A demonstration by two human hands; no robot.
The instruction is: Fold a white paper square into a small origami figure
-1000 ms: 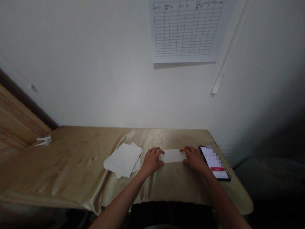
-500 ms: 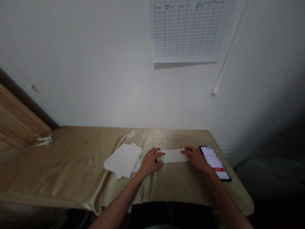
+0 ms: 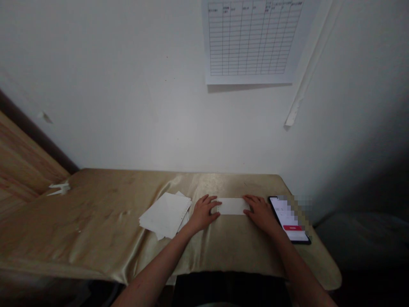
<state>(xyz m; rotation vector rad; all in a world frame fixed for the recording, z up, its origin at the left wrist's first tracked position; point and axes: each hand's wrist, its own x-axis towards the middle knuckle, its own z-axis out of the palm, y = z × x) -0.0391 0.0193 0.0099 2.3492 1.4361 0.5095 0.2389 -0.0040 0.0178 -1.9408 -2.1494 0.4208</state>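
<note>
A narrow folded white sheet (image 3: 232, 206) lies flat on the gold satin tablecloth (image 3: 105, 221). My left hand (image 3: 203, 212) rests on its left end, fingers stretched flat and pressing down. My right hand (image 3: 260, 210) presses its right end the same way, fingers flat on the paper. Neither hand grips anything. A loose stack of white punched sheets (image 3: 165, 214) lies just left of my left hand.
A lit phone (image 3: 289, 219) lies face up right of my right hand, near the table's right edge. A small white scrap (image 3: 59, 188) sits at the far left. A printed grid chart (image 3: 252, 40) hangs on the wall. Wooden boards (image 3: 19, 162) lean at left.
Both hands have slid slightly inward and away along the folded sheet, and the strip now looks a little narrower and sits a bit farther from me.
</note>
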